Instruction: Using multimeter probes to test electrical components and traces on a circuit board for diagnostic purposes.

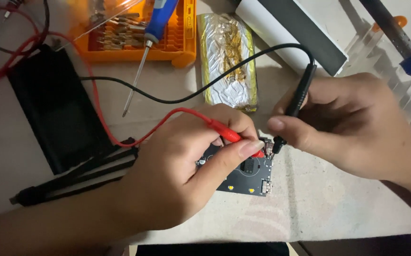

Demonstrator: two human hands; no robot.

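Head view — left hand [182,175] pinching red probe [229,135], right hand [352,128] gripping black probe [298,102], both tips on dark circuit board [250,175] — orange bit case [139,33] behind.

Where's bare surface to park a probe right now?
Free: the pale mat right of the circuit board, under the right hand; a strip between black case and foil pack, crossed by leads. Crowded: top edge, around the orange bit tray.
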